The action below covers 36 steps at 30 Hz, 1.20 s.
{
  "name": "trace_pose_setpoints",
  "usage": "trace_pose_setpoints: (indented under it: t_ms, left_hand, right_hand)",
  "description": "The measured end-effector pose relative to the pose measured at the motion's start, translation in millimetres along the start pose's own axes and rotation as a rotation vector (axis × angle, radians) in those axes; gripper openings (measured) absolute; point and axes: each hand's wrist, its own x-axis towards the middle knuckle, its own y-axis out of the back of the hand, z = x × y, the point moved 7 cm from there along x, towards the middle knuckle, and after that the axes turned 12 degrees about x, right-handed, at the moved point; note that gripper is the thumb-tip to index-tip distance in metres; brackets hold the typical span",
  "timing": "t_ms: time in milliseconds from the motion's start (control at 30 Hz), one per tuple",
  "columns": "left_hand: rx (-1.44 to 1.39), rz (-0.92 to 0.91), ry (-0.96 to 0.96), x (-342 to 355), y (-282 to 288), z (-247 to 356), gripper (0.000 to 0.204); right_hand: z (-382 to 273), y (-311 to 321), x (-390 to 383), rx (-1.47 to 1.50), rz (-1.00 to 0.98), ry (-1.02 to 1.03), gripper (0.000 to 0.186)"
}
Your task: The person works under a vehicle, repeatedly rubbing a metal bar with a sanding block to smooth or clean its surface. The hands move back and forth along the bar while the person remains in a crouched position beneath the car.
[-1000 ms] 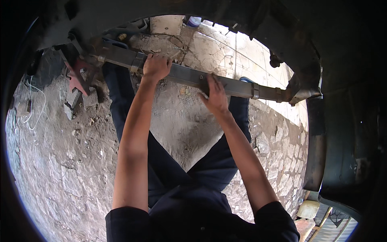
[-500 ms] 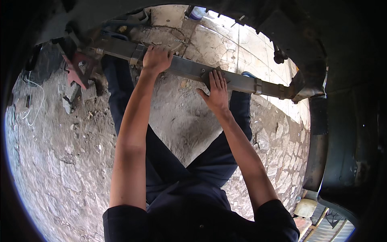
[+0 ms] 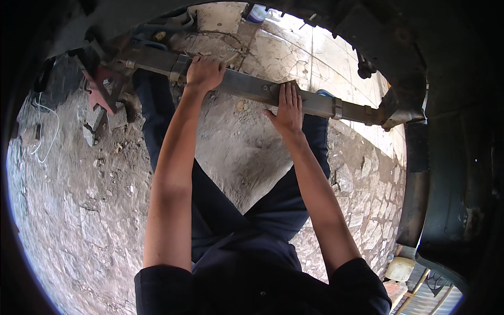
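A long grey metal bar (image 3: 244, 85) with clamp-like bands runs across above my legs, sloping down to the right. My left hand (image 3: 206, 73) is closed over it, just right of a band (image 3: 180, 68); the fingertips are hidden behind the bar. Farther right, my right hand (image 3: 289, 113) lies on the bar with its fingers stretched out and the thumb apart. Under those fingers is a thin dark sheet-like piece (image 3: 276, 92), its pointed corner showing past the far edge. What it is made of I cannot make out.
Dark vehicle-like bodywork (image 3: 451, 173) arches overhead and down the right side. A red metal stand (image 3: 101, 90) is at the left, near broken stones (image 3: 90, 134) and a white cord (image 3: 51, 128). My legs (image 3: 278, 197) spread over the dirt ground (image 3: 231, 142). Pale tiles (image 3: 336, 65) lie beyond.
My right hand has shifted slightly right and away from me along the bar, and the dark piece under it has moved too. My left hand stays in place.
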Motion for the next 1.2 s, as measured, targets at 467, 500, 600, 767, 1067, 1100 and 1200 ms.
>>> trace_pose_setpoints:
  t_ms: [467, 500, 600, 767, 1067, 1100, 1200]
  left_hand:
    - [0.041, -0.049, -0.004, -2, -5, 0, 0.043]
    - [0.027, -0.075, -0.002, -1, -6, 1, 0.043]
    - [0.015, -0.023, 0.012, -1, -10, -2, 0.045]
    - [0.020, -0.060, 0.008, -1, -6, -2, 0.044]
    - [0.020, -0.017, -0.001, -1, -10, -2, 0.042]
    - [0.027, -0.009, 0.000, -1, -10, -1, 0.042]
    - [0.014, -0.026, 0.002, 0, -9, -2, 0.042]
  right_hand:
    - [-23, -4, -10, -0.023, -0.055, 0.084, 0.088]
    - [-16, 3, -8, -0.020, -0.067, 0.053, 0.088]
    - [-16, 4, -5, -0.063, -0.075, -0.012, 0.086]
    - [-32, 9, -9, 0.064, -0.117, 0.168, 0.080]
    - [-27, 9, -18, 0.146, 0.045, 0.248, 0.078]
    - [-16, 12, -14, 0.120, 0.088, 0.186, 0.078]
    - [6, 11, -10, 0.030, 0.191, 0.063, 0.076]
